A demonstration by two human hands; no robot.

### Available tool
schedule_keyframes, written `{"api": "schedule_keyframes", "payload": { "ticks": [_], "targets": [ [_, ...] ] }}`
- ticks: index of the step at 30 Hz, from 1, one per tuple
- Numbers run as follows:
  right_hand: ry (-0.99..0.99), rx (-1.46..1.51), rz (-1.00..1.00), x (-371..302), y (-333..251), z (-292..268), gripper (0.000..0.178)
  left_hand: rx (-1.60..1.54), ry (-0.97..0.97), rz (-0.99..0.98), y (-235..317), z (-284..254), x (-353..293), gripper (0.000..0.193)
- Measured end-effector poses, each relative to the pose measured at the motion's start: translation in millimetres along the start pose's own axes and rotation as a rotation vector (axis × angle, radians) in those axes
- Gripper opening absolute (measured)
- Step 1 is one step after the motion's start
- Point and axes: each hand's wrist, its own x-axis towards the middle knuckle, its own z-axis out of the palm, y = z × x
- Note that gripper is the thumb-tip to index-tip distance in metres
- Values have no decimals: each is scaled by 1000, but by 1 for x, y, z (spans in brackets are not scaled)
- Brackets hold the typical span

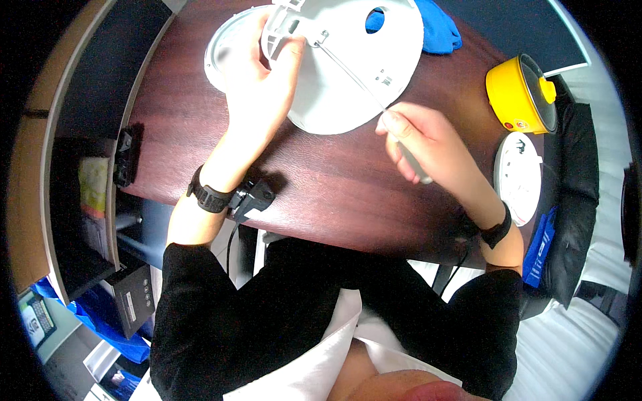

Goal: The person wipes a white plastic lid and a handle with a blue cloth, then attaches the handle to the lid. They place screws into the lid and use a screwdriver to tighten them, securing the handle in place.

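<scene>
My right hand (428, 137) is closed around the handle of a screwdriver (352, 75). Its long thin metal shaft slants up and left, and the tip meets a small fitting on a large white round plastic plate (334, 110) at the far side of the table. My left hand (264, 87) grips a white plastic bracket-like part (272, 41) at the plate's left side, thumb on the right and fingers on the left. Partly behind this hand lies a second white round piece (215, 57). The plate's upper edge is cut off by the picture.
A yellow electric pot (511, 97) with a dark lid stands at the right of the dark brown table (321, 180). Near it is a white disc with holes (518, 177). Blue fabric (438, 30) lies beyond the plate. Shelving (83, 120) runs along the left.
</scene>
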Motion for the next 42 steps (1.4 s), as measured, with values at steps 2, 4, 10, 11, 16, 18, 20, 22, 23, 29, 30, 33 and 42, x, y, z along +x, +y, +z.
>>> {"api": "schedule_keyframes", "payload": {
  "ticks": [2,4,10,11,16,18,20,22,23,29,30,33,42],
  "targets": [
    [322,-531,-261,0,-2,-5,33,23,4,43,1,0,1,29],
    [590,-944,-549,0,-5,-15,31,-21,-16,2,3,2,0,29],
    [593,-1247,-357,-24,-46,4,33,-48,0,-7,4,5,0,27],
    [568,-1250,-317,-26,-48,7,32,-31,1,3,5,4,-1,28],
    [471,-1245,-367,-29,-48,15,31,-10,3,-1,7,4,-2,29],
    [472,-1268,-431,-28,-47,17,31,13,2,-2,7,3,-2,29],
    [486,-1302,-533,-25,-43,17,31,41,16,12,3,4,-3,29],
    [453,-1202,-516,-14,-29,8,34,57,24,20,-2,4,-2,29],
    [437,-1156,-507,-10,-24,5,36,62,30,24,-3,4,-2,29],
    [59,-192,27,-11,-21,22,47,97,25,72,-1,3,-4,28],
    [15,-32,73,-10,-18,26,47,99,27,72,-1,3,-4,28],
    [-77,355,143,-9,-7,38,48,90,33,79,-2,4,-4,29],
    [413,-830,-323,1,-6,7,35,-74,6,-8,3,4,3,27]
  ]
}}
